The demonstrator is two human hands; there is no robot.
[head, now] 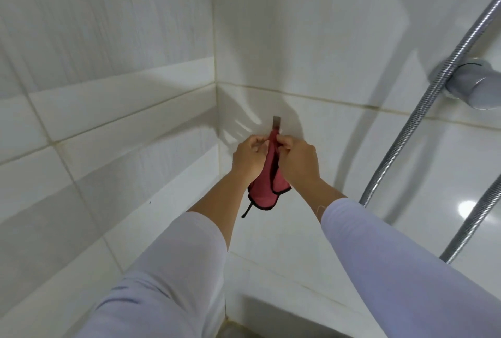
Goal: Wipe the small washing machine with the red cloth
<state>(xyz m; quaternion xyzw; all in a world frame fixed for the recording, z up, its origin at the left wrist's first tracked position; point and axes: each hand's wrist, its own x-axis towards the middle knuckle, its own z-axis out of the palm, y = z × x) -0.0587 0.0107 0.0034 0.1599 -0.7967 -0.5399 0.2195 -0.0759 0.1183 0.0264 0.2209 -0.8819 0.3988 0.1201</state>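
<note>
A red cloth (267,188) with black edging hangs down the white tiled wall, just below a small metal hook (276,123). Both my hands pinch its top end right under the hook. My left hand (249,157) grips the cloth from the left, my right hand (298,160) from the right. A thin black loop dangles from the cloth's lower left corner. The small washing machine is not in view.
I face a corner of white tiled walls (108,120). A chrome shower hose (423,110) curves down the right wall, past a grey round fitting (477,85). A second stretch of hose (471,218) runs at lower right.
</note>
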